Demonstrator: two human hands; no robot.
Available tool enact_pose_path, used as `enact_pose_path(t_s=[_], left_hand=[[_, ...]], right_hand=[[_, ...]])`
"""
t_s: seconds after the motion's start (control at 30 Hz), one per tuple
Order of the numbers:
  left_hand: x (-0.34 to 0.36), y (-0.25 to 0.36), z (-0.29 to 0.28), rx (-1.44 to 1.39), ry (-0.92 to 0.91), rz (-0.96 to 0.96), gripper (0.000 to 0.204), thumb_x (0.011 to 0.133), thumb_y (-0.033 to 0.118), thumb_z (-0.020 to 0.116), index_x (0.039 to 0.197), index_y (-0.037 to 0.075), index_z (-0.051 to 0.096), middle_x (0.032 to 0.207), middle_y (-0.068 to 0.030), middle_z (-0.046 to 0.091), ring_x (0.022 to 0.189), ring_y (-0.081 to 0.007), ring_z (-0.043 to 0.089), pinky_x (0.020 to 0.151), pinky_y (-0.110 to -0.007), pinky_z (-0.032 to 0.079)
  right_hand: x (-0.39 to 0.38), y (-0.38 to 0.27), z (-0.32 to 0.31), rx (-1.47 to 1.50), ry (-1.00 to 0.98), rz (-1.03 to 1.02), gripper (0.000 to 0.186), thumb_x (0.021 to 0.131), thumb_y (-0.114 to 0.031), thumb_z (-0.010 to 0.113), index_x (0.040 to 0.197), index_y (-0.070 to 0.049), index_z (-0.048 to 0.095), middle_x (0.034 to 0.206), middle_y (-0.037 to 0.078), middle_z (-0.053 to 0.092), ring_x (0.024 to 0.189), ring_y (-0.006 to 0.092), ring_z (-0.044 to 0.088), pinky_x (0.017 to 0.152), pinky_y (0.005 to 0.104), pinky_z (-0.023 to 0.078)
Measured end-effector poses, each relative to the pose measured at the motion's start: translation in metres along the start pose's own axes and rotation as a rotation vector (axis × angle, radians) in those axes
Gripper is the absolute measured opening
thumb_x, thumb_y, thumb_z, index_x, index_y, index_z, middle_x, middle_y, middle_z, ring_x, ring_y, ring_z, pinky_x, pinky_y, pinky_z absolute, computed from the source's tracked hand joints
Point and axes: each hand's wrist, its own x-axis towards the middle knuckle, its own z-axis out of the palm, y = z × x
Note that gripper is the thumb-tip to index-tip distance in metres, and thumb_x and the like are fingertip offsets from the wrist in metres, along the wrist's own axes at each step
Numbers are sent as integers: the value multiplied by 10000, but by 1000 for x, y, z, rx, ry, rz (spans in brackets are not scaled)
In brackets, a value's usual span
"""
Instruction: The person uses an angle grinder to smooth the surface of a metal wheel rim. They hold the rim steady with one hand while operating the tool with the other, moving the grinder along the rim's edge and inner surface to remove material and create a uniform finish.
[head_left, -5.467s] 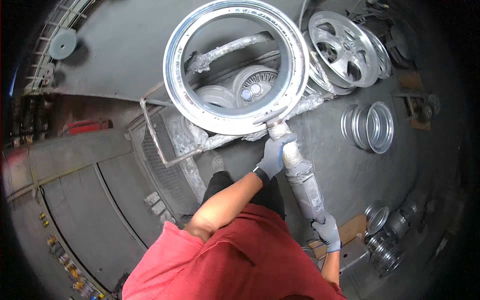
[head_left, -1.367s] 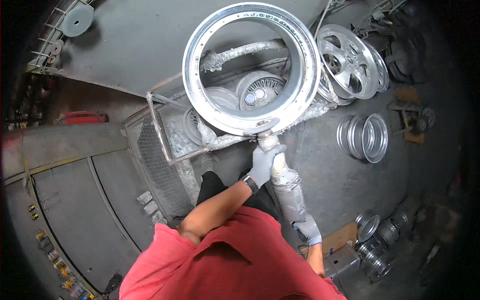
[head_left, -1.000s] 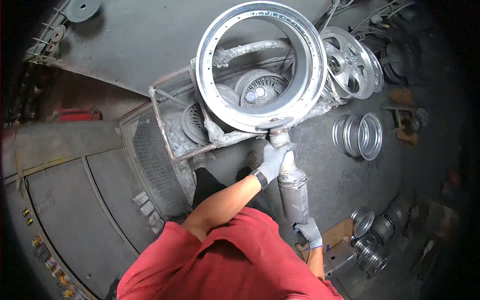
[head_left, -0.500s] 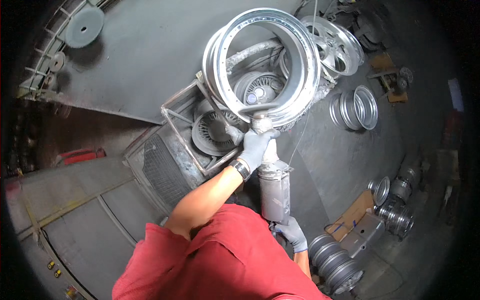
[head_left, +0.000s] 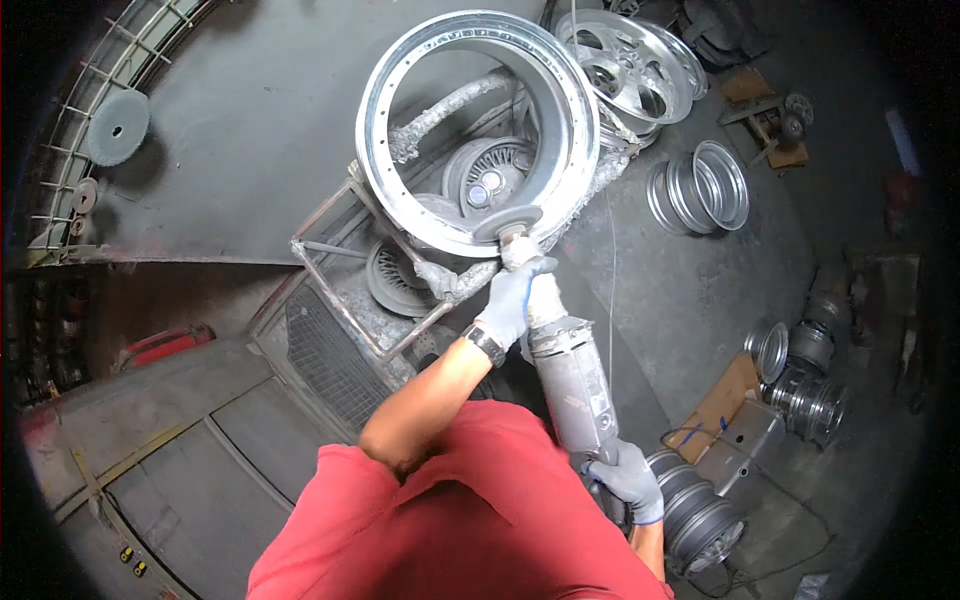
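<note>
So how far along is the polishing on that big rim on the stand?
In hand: left hand grips the polisher near its head, right hand its rear; the disc sits on the lower lip of the rim. Done: much of the rim face looks bright. Left: I cannot tell which patches remain dull; more wheels lie on the floor.

A flat brown cardboard piece (head_left: pixel 722 400) lies on the floor, lower right.
</note>
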Motion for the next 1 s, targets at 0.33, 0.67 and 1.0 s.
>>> enact_pose_path(t_s=[0.33,0.67,1.0], left_hand=[[31,3,34,-241,-154,-229,314,854,154,828,1083,80,626,883,-101,667,763,-311,697,716,-486,614],[-3,45,-27,-196,-316,-286,304,890,177,786,1119,51,630,883,-127,690,761,-314,716,733,-483,632],[-37,78,-46,12,-179,-179,277,895,150,781,1108,46,639,861,-116,683,727,-302,707,689,-457,630]], right_hand=[[-42,-75,-9,-303,263,-32,363,856,-224,754,1080,53,686,797,203,745,679,260,759,671,405,588],[-91,-116,101,-297,317,-63,393,845,-260,770,1083,46,706,874,275,744,851,409,772,784,444,587],[-69,-64,145,12,250,-133,446,853,-240,791,1184,50,717,919,178,772,834,215,719,803,397,579]])
